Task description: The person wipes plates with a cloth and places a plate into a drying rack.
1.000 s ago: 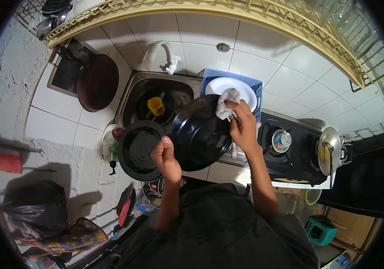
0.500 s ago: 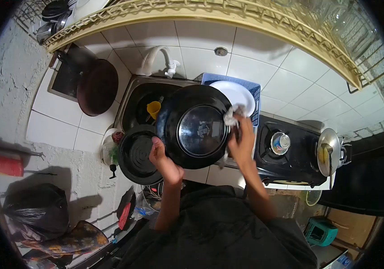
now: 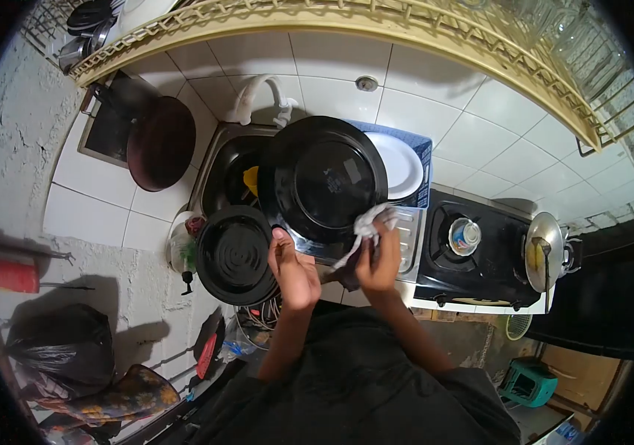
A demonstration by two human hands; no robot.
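Note:
A large black plate (image 3: 324,174) is held up over the sink, its underside with a faint stamp facing me. My left hand (image 3: 296,276) grips its bottom edge, thumb on the near side. Bunched in my right hand (image 3: 380,261) is a pale cloth (image 3: 373,222), touching the plate's lower right rim. Lower left of the held plate lies another black plate (image 3: 234,256) with ring marks. Behind the held plate, partly covered, a white plate (image 3: 397,167) rests in a blue basket (image 3: 426,170).
The sink (image 3: 217,167) holds a yellow cup (image 3: 251,179) under a white faucet (image 3: 263,93). On the right is a gas stove (image 3: 472,271) with a small tin (image 3: 465,236) and a wok (image 3: 543,252). A dark pan (image 3: 161,144) leans left. Above runs a dish rack (image 3: 332,18).
My right hand and the cloth have moved down and left along the plate's rim. The plate has tilted and risen slightly, and my left hand has shifted right.

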